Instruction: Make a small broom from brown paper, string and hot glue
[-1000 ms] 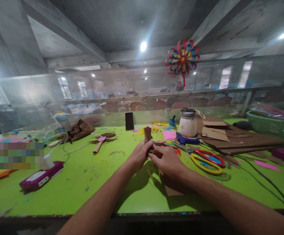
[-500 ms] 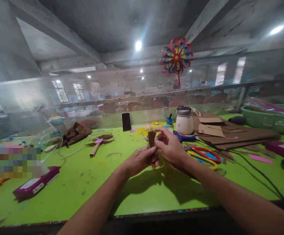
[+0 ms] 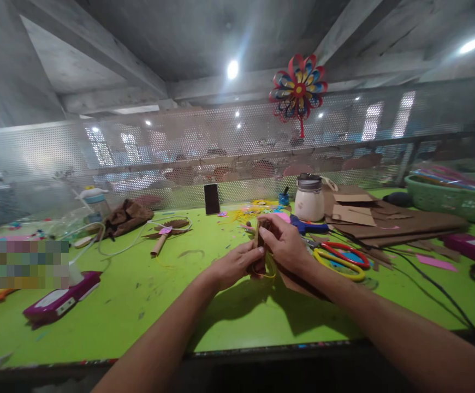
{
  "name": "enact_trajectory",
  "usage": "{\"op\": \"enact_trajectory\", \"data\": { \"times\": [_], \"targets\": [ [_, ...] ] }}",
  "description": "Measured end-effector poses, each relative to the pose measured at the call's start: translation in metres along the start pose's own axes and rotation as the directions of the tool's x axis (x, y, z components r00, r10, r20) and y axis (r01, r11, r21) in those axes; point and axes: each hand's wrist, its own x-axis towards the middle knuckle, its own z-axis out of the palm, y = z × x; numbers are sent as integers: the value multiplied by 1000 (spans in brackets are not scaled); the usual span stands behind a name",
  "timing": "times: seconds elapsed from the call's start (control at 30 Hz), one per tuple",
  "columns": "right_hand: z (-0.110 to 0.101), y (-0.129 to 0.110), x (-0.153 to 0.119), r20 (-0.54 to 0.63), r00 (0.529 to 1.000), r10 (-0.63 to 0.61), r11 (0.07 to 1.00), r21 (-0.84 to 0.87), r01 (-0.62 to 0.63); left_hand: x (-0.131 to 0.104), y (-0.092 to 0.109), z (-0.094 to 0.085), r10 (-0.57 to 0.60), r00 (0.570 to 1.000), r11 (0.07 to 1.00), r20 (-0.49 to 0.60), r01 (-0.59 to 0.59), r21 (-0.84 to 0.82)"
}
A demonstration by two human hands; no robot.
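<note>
Above the green table, both hands meet on a pleated piece of brown paper (image 3: pixel 257 236), seen nearly edge-on. My left hand (image 3: pixel 235 265) pinches its lower part between thumb and fingers. Higher up, my right hand (image 3: pixel 285 240) has its thumb and bent fingers closed on the same pleats. A thin yellow string (image 3: pixel 271 275) loops below the fingers. Part of the brown paper (image 3: pixel 297 285) shows under my right wrist; the rest is hidden by the hands. Scissors (image 3: pixel 342 261) with red and yellow handles lie right of my right hand, near a blue-handled tool (image 3: pixel 309 226).
A white jar (image 3: pixel 309 199) and brown paper sheets (image 3: pixel 397 224) stand at the back right, before a green basket (image 3: pixel 446 199). A phone (image 3: pixel 211 199) leans upright behind the hands. Leftward lie a brown paper fan on a roll (image 3: pixel 161 244) and a purple power strip (image 3: pixel 63 297).
The pleated paper has turned from showing its folds broadly to nearly edge-on. My right hand's fingers have curled more tightly around its top; my left hand keeps its hold.
</note>
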Motion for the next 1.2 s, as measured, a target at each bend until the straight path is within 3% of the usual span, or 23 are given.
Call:
{"op": "enact_trajectory", "data": {
  "times": [0.1, 0.33, 0.67, 0.87, 1.03, 1.2],
  "targets": [
    [2, 1, 0, -21, 1000, 19, 1000, 18, -19, 1, -2, 0, 3, 999, 1000, -32, -2, 26],
    [7, 5, 1, -71, 990, 124, 985, 131, -114, 5, -1, 4, -15, 996, 994, -85, 6, -109],
    [14, 13, 1, 21, 971, 238, 891, 393, -227, 8, -3, 0, -27, 969, 998, -245, 41, 55],
    [13, 15, 2, 67, 968, 241, 877, 411, -247, 10, -4, -1, 16, 927, 982, -376, 55, 179],
    [14, 23, 4, 74, 962, 264, 857, 441, -268, 11, -5, 0, 0, 922, 979, -388, 80, 190],
    [16, 24, 3, 101, 929, 356, 764, 542, -351, 9, -5, 2, 32, 915, 981, -401, 49, 190]
  ]
}}
